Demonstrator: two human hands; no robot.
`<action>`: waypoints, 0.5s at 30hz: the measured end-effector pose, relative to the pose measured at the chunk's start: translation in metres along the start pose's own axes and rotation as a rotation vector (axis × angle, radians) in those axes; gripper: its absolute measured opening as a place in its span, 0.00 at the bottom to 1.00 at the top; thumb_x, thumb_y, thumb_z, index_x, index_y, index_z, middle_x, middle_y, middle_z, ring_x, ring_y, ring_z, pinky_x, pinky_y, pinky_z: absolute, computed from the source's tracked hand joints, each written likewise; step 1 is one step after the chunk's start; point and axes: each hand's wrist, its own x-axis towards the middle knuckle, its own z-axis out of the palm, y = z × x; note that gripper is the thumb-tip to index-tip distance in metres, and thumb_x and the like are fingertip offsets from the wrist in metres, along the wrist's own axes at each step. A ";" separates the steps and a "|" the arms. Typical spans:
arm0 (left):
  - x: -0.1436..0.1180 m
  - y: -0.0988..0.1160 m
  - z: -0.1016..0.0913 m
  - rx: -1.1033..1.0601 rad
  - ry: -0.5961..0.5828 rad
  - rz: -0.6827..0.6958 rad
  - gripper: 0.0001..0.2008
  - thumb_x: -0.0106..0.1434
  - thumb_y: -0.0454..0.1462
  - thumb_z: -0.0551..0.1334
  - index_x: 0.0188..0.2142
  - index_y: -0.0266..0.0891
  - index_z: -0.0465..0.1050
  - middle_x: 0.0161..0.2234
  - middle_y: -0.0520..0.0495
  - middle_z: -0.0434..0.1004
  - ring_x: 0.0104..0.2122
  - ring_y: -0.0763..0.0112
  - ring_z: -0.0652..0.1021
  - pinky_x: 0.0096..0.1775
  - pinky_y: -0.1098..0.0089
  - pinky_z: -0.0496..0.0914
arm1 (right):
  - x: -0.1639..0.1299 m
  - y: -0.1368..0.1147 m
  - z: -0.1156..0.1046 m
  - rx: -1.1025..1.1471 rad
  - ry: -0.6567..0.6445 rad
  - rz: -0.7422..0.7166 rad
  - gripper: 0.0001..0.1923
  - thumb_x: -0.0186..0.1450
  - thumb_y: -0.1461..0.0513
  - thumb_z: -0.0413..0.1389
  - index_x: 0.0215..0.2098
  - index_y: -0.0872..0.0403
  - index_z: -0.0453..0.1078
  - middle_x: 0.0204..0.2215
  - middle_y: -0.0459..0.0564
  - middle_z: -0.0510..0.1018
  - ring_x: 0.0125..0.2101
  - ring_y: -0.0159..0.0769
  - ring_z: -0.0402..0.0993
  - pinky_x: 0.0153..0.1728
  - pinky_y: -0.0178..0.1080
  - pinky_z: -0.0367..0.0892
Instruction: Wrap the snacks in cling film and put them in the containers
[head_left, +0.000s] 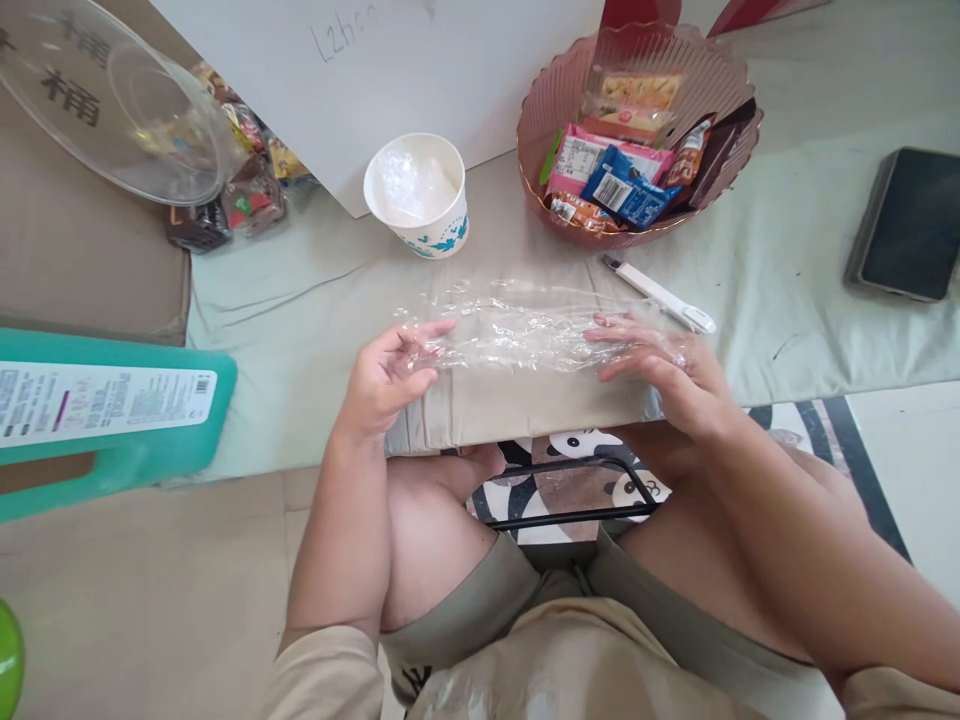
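Note:
A crumpled sheet of clear plastic wrap (517, 325) lies stretched along the near edge of the cloth-covered table (300, 310). My left hand (386, 375) pinches the wrap's left end between thumb and fingers. At the right end, my right hand (664, 365) rests on the wrap with fingers spread flat and some film over the knuckles. A white paper cup (418, 195) lined with clear plastic stands just behind the wrap.
A pink ribbed bowl (720, 85) holds several snack packets at the back right. A white utility knife (660, 295) lies beside my right hand, a dark tablet (911, 225) at far right. A clear lid (112, 105), more snacks (247, 180) and a teal jug (112, 415) sit left.

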 end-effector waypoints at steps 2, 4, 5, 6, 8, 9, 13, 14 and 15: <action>0.003 0.000 0.005 -0.091 0.023 -0.056 0.23 0.52 0.51 0.76 0.38 0.44 0.69 0.49 0.39 0.86 0.40 0.58 0.87 0.29 0.69 0.79 | 0.000 0.001 -0.001 -0.021 -0.023 -0.025 0.23 0.71 0.42 0.53 0.30 0.42 0.83 0.48 0.46 0.87 0.63 0.55 0.74 0.71 0.62 0.56; 0.005 0.001 0.010 -0.111 0.052 -0.098 0.23 0.53 0.51 0.75 0.38 0.45 0.68 0.51 0.40 0.85 0.30 0.66 0.86 0.18 0.76 0.68 | -0.001 0.003 -0.001 -0.027 -0.009 -0.017 0.25 0.72 0.41 0.51 0.33 0.41 0.84 0.45 0.47 0.87 0.61 0.55 0.76 0.73 0.63 0.52; 0.007 0.003 0.012 -0.104 0.062 -0.106 0.22 0.53 0.51 0.75 0.36 0.44 0.68 0.52 0.39 0.85 0.27 0.68 0.85 0.15 0.77 0.63 | -0.002 0.004 -0.001 -0.024 0.007 -0.007 0.26 0.73 0.40 0.49 0.33 0.41 0.84 0.43 0.47 0.88 0.60 0.55 0.77 0.73 0.64 0.51; 0.008 0.005 0.013 -0.094 0.066 -0.109 0.22 0.53 0.51 0.75 0.35 0.43 0.68 0.54 0.37 0.84 0.26 0.69 0.84 0.14 0.77 0.60 | -0.003 0.005 -0.001 -0.016 0.024 0.002 0.27 0.73 0.40 0.49 0.34 0.41 0.84 0.41 0.48 0.88 0.59 0.55 0.78 0.72 0.64 0.51; 0.009 0.008 0.015 -0.080 0.061 -0.125 0.20 0.53 0.50 0.74 0.31 0.40 0.70 0.55 0.35 0.83 0.22 0.72 0.82 0.13 0.77 0.58 | -0.003 0.005 0.000 -0.003 0.048 0.018 0.28 0.72 0.39 0.48 0.34 0.42 0.84 0.40 0.49 0.88 0.58 0.55 0.78 0.70 0.63 0.57; 0.009 0.010 0.015 -0.078 0.059 -0.143 0.20 0.53 0.50 0.73 0.30 0.40 0.71 0.55 0.34 0.83 0.20 0.73 0.80 0.12 0.77 0.57 | -0.003 0.004 -0.001 -0.001 0.061 0.030 0.28 0.72 0.39 0.49 0.34 0.43 0.84 0.42 0.50 0.88 0.57 0.55 0.79 0.68 0.62 0.61; 0.010 0.010 0.013 -0.050 0.084 -0.195 0.20 0.56 0.53 0.71 0.27 0.39 0.72 0.49 0.36 0.86 0.12 0.79 0.71 0.10 0.75 0.51 | -0.001 -0.004 -0.001 -0.001 0.122 0.084 0.22 0.69 0.42 0.54 0.33 0.44 0.83 0.45 0.48 0.87 0.53 0.54 0.81 0.61 0.59 0.70; 0.010 0.008 0.013 -0.010 0.113 -0.169 0.20 0.57 0.53 0.70 0.26 0.39 0.72 0.43 0.38 0.87 0.12 0.79 0.70 0.10 0.75 0.52 | 0.000 -0.007 -0.001 -0.015 0.144 0.110 0.19 0.68 0.44 0.56 0.33 0.44 0.83 0.44 0.48 0.87 0.53 0.54 0.81 0.60 0.58 0.71; 0.010 0.006 0.013 0.042 0.146 -0.129 0.20 0.58 0.53 0.70 0.25 0.40 0.72 0.35 0.41 0.87 0.12 0.79 0.69 0.11 0.75 0.54 | 0.002 -0.009 -0.001 -0.041 0.179 0.141 0.15 0.66 0.48 0.58 0.34 0.44 0.82 0.43 0.47 0.87 0.52 0.54 0.81 0.59 0.58 0.72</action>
